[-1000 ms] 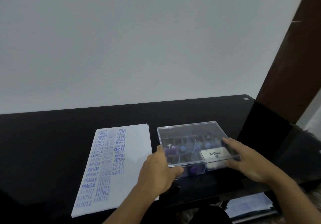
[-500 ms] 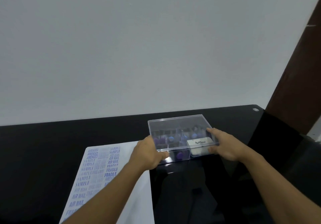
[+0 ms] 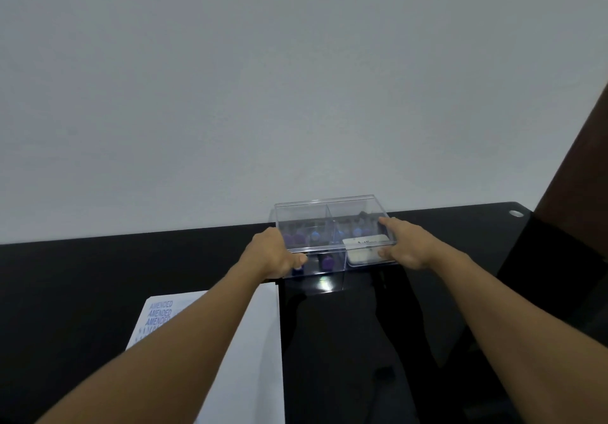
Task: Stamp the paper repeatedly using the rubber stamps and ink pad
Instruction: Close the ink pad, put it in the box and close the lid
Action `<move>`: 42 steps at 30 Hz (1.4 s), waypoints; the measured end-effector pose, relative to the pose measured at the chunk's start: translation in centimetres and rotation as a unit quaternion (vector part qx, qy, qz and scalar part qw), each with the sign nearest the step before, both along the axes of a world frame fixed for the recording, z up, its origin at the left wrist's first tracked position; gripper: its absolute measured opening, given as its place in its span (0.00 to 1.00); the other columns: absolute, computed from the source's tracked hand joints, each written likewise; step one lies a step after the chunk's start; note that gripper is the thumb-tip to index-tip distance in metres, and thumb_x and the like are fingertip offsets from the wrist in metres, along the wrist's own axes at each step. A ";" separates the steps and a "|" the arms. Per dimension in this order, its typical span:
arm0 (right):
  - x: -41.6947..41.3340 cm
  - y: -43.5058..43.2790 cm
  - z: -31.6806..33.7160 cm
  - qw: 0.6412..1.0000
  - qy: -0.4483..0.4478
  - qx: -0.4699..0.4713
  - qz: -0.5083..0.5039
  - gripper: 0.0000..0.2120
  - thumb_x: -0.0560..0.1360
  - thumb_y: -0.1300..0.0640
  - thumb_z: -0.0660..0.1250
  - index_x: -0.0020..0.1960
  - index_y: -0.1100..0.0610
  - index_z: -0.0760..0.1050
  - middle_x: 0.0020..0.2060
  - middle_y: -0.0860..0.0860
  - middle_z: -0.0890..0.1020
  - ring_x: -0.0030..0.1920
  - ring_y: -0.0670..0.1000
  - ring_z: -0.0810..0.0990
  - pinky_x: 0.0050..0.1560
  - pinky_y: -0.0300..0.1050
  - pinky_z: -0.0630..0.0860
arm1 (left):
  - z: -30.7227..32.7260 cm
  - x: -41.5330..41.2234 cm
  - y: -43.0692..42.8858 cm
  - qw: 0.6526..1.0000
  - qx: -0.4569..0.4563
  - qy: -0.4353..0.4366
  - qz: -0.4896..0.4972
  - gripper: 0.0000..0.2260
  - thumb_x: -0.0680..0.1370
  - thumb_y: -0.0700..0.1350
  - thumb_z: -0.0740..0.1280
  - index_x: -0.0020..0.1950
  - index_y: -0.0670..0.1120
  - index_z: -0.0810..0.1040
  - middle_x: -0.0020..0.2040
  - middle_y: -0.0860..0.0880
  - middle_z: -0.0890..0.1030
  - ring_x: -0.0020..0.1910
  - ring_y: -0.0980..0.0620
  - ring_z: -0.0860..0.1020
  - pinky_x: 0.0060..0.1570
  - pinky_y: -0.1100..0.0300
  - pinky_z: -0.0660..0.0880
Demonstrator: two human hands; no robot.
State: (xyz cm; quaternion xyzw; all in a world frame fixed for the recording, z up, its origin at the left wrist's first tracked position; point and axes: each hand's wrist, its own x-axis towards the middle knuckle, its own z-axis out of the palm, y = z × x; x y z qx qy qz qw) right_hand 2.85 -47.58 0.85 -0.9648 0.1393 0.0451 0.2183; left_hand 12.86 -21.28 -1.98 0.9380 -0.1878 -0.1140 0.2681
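Observation:
A clear plastic box (image 3: 325,216) with its lid on stands at the back of the black table, close to the wall. Inside it are several purple and blue rubber stamps (image 3: 328,263) and a white ink pad (image 3: 365,248) with a dark label. My left hand (image 3: 274,254) grips the box's left front corner, thumb on its front wall. My right hand (image 3: 406,242) holds the right side, fingers on the lid's edge and thumb on the front. The white paper (image 3: 253,351), with blue stamped words at its top left, lies under my left forearm.
The black glossy table (image 3: 98,279) runs along a plain white wall. A round cable hole (image 3: 516,213) sits at its far right corner. A dark brown panel (image 3: 579,160) rises at the right edge.
Both hands have carried the box away from me toward the wall. The view has tilted up, so less of the paper shows.

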 end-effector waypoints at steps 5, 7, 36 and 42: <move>1.0 0.2 0.2 1.000 -0.015 -0.001 0.002 0.33 0.80 0.56 0.68 0.80 0.56 0.57 0.76 0.55 0.65 0.73 0.57 0.67 0.70 0.45 0.63 | 0.1 1.2 -0.4 1.000 -0.010 0.009 0.015 0.19 0.76 0.54 0.74 0.63 0.48 0.79 0.52 0.48 0.82 0.46 0.51 0.79 0.45 0.59 0.75; 1.2 0.3 0.2 1.000 -0.024 0.002 0.002 0.31 0.79 0.57 0.68 0.79 0.55 0.60 0.74 0.55 0.68 0.72 0.57 0.69 0.67 0.44 0.64 | 0.0 1.4 -0.5 0.999 -0.029 0.019 0.023 0.20 0.76 0.52 0.74 0.65 0.47 0.78 0.56 0.47 0.82 0.51 0.49 0.79 0.48 0.58 0.74; -4.2 5.1 0.4 0.984 -0.163 0.031 -0.062 0.27 0.76 0.61 0.65 0.74 0.58 0.65 0.71 0.57 0.68 0.71 0.59 0.63 0.68 0.53 0.67 | 4.4 -6.3 4.7 0.995 -0.080 -0.008 0.052 0.32 0.80 0.49 0.69 0.79 0.43 0.59 0.75 0.44 0.69 0.60 0.47 0.74 0.55 0.57 0.72; -8.2 9.6 0.0 0.982 -0.179 0.046 -0.045 0.21 0.77 0.60 0.65 0.70 0.56 0.71 0.67 0.52 0.75 0.68 0.52 0.71 0.66 0.46 0.70 | 4.0 -9.7 9.0 0.996 -0.064 -0.023 0.065 0.32 0.80 0.51 0.69 0.79 0.47 0.60 0.78 0.46 0.66 0.73 0.42 0.70 0.68 0.48 0.72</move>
